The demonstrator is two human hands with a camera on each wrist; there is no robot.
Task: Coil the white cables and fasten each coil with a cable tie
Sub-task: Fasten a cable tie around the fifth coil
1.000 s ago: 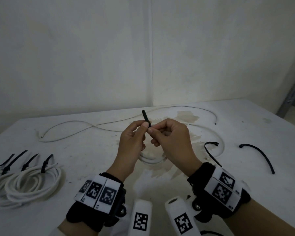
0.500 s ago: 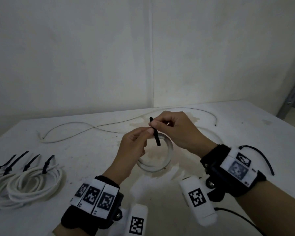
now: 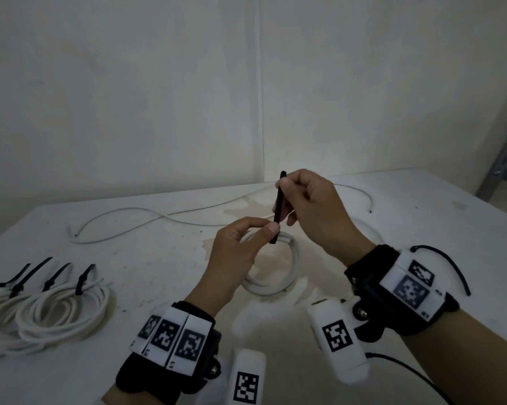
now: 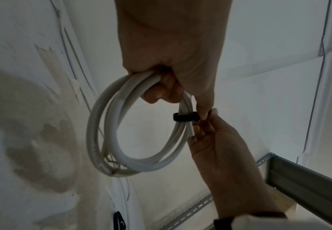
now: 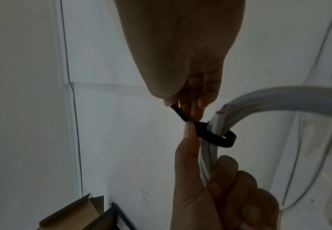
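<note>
My left hand (image 3: 240,252) grips the coiled white round cable (image 4: 121,140) above the tabletop's middle; my right hand (image 3: 313,209) pinches the black plastic cable tie's (image 5: 210,133) tail. Pulling crooked, I'd risk loops slipping free.

Pale, off-white plaster walls (image 3: 129,97) meet at a thin vertical seam (image 3: 261,112) behind a scuffed white table (image 3: 158,258), which carries a brownish stain (image 3: 246,206) near its far edge. A grey metal shelving frame (image 3: 506,159) stands at the right. The light is dim and even.
</note>
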